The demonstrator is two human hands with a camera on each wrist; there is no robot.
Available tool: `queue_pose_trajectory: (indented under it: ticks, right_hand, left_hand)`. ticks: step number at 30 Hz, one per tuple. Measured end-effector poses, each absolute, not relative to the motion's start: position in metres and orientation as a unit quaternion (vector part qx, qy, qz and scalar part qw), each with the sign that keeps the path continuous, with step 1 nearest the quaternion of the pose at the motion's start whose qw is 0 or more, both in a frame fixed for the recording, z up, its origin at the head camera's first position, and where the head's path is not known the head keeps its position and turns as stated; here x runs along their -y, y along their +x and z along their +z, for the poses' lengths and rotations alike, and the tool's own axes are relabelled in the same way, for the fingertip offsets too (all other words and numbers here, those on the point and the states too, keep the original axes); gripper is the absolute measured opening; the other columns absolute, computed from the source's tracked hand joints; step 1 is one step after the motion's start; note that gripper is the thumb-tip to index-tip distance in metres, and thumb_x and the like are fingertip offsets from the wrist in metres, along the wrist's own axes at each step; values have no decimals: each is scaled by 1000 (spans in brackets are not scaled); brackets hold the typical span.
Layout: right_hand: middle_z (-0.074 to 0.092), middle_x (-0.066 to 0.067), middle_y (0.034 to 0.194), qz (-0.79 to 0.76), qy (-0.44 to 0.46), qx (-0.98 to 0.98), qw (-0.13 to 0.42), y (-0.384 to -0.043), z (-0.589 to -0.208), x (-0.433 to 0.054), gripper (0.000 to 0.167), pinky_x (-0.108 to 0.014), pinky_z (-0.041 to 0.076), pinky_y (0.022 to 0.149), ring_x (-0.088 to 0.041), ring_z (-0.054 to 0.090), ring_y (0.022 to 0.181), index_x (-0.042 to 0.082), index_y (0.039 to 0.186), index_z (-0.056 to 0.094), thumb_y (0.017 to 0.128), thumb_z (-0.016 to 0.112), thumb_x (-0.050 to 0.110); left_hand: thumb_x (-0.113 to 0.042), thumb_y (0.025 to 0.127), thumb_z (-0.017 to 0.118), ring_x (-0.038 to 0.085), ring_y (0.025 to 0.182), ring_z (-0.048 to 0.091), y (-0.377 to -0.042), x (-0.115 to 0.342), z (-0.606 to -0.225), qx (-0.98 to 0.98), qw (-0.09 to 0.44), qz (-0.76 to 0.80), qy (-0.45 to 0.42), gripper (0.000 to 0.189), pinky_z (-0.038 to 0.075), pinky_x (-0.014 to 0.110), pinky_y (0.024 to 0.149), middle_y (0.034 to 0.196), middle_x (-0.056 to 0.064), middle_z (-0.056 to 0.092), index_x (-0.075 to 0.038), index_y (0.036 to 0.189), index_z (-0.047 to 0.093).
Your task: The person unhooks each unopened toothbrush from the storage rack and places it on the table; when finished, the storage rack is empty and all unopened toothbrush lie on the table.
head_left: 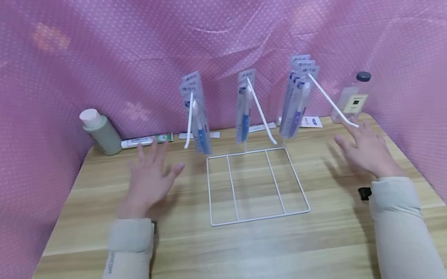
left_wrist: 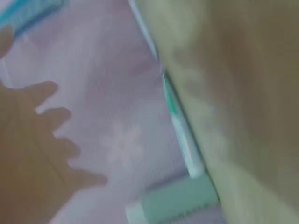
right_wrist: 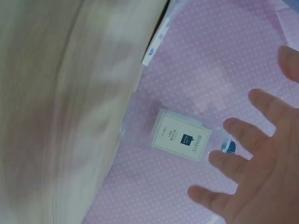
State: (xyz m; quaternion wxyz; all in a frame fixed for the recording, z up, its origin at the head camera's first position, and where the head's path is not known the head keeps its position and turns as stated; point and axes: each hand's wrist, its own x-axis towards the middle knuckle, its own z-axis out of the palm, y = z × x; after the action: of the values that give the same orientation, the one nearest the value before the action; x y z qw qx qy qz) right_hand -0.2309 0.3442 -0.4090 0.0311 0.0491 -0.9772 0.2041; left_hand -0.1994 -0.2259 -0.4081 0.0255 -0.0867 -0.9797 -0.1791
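In the head view my left hand (head_left: 146,179) hovers with spread fingers over the left of the table, just in front of a toothpaste tube (head_left: 146,141). My right hand (head_left: 367,147) is likewise spread and holds nothing, near a clear bottle (head_left: 352,98) with a dark cap. Between the hands stands a white wire rack (head_left: 260,218) with three prongs. Packaged toothbrushes hang from it: a blue one at the left (head_left: 199,119), another blue one in the middle (head_left: 243,114), and a purple one at the right (head_left: 297,107), several packs in all.
A green bottle (head_left: 103,133) with a white cap stands at the back left corner. Flat white packs (head_left: 311,122) lie along the back edge, behind the rack. Pink dotted cloth (head_left: 210,29) encloses the wooden table (head_left: 260,265) at the back and sides.
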Motion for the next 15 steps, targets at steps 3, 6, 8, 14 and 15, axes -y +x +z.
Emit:
queue_pose_trajectory:
  ticks: [3, 6, 8, 14, 15]
  right_hand:
    - [14, -25, 174, 250, 59, 965, 47, -230, -406, -342, 73, -81, 14, 118, -60, 12, 156, 15, 170, 20, 111, 37, 55]
    - [22, -26, 172, 303, 59, 949, 70, -228, -402, -338, 70, -78, 21, 118, -61, 24, 152, 16, 169, 23, 111, 42, 50]
    - [27, -24, 171, 339, 53, 935, 86, -227, -398, -335, 67, -76, 26, 117, -58, 28, 152, 19, 169, 26, 111, 43, 49]
    - [41, -16, 167, 410, 22, 905, 112, -223, -390, -326, 56, -59, 39, 118, -43, 43, 149, 37, 165, 35, 111, 43, 49]
    - [42, -16, 167, 420, 19, 900, 112, -222, -390, -324, 55, -57, 39, 119, -42, 43, 148, 39, 165, 35, 111, 43, 49]
  left_hand:
    - [-67, 103, 48, 40, 164, -7, -186, 214, -416, 962, 4, -231, -148, 87, 4, 72, 126, 178, 3, -4, -25, 171, 13]
    - [-52, 101, 66, 37, 163, 18, -168, 201, -419, 941, -27, -276, -194, 81, 20, 63, 128, 177, 6, 15, -24, 168, 31]
    - [-43, 97, 75, 35, 155, 39, -159, 191, -419, 931, -40, -292, -214, 74, 34, 59, 124, 171, 9, 35, -22, 162, 44]
    - [-29, 91, 84, 24, 114, 68, -147, 167, -419, 922, -71, -255, -282, 51, 55, 46, 101, 128, 6, 71, -13, 136, 69]
    - [-28, 90, 85, 21, 108, 67, -145, 165, -420, 921, -84, -248, -290, 47, 56, 43, 97, 123, 4, 72, -14, 132, 71]
